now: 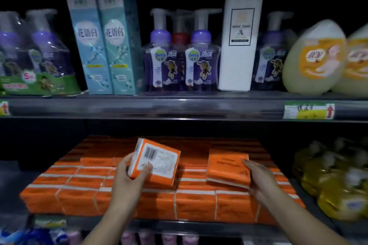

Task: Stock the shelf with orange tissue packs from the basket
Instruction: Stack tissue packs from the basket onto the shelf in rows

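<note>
Several orange tissue packs (79, 195) lie stacked in rows on the middle shelf (179, 225). My left hand (129, 177) grips one orange tissue pack (157, 161) by its lower left corner, tilted above the stack, its barcode side facing me. My right hand (258, 177) holds a second orange pack (227, 167) by its right edge; that pack lies flat on top of the stack. The basket is out of view.
The upper shelf (179, 107) carries purple soap pump bottles (163, 55), teal boxes (103, 45), a white box (239, 45) and yellow refill pouches (314, 57). Yellow bottles (334, 185) stand right of the tissue stack. Dark space lies left of the stack.
</note>
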{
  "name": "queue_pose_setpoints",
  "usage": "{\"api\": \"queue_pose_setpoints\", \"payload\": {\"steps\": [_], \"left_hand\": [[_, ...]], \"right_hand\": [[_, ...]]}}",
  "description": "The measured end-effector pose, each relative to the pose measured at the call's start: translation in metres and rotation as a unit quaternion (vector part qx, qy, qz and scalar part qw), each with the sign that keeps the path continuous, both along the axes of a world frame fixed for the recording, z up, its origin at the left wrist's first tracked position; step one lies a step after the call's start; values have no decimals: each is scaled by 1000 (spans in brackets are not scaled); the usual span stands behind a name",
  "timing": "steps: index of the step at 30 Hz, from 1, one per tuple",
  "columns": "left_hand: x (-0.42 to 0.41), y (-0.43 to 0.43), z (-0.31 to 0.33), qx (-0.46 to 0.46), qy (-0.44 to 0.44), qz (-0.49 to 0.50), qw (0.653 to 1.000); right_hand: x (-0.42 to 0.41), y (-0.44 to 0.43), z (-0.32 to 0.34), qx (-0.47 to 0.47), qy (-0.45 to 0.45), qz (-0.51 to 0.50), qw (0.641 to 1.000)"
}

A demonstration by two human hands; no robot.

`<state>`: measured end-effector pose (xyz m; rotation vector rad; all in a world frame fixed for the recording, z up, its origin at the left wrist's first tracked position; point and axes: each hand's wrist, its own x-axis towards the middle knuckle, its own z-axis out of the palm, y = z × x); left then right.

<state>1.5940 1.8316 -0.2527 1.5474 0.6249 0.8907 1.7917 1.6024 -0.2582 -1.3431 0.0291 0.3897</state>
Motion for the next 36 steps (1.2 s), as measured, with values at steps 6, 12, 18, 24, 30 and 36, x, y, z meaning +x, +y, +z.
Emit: {"api": "queue_pose_setpoints", "payload": {"steps": [6, 12, 18, 24, 30, 36], "left_hand": [[33, -1, -6, -7, 5, -18, 1000], [57, -3, -10, -9, 13, -35, 999], [73, -8, -12, -11, 25, -48, 998], [88, -13, -16, -13, 29, -52, 998], [100, -12, -22, -7, 35, -45, 998], [100, -1, -19, -22, 8, -19, 1000]], "right_hand": [[47, -7, -17, -47, -2, -67, 997], [63, 0, -17, -119, -60, -39, 990], [64, -3, -29, -264, -166, 46, 949], [60, -13, -35, -295, -213, 67, 929], [55, -15, -43, -370, -277, 74, 884], [60, -13, -40, -441, -324, 94, 832]]}}
